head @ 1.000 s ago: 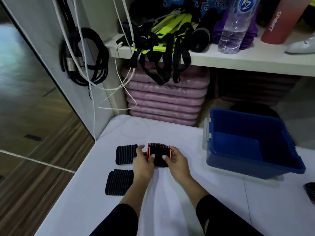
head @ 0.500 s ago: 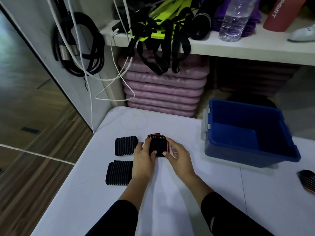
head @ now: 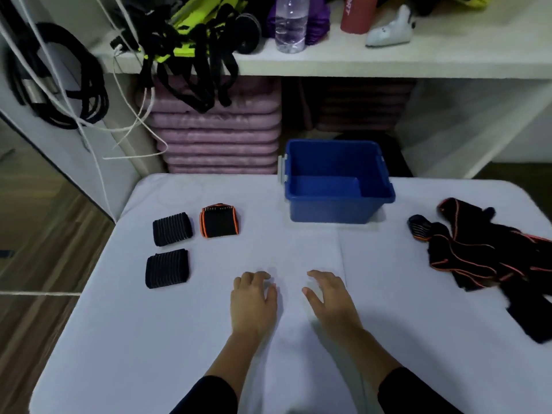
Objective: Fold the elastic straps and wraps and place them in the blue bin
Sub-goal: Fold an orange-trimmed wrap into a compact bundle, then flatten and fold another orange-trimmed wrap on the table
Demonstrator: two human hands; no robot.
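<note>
A folded black wrap with orange trim lies on the white table, left of the blue bin. Two folded black ribbed wraps sit further left, one behind and one in front. A loose tangle of black straps with orange edging lies at the table's right side, with a small rolled strap beside it. My left hand and my right hand hover over the table's middle, fingers apart and holding nothing. The bin's inside shows nothing in it.
A white shelf behind the table carries a water bottle, a red bottle and yellow-black straps that hang over its edge. Pink mats are stacked beneath. Black cables hang at left.
Both hands let go of the orange-trimmed wrap and drew back toward me. The view swung right, so the loose straps at the right came into sight.
</note>
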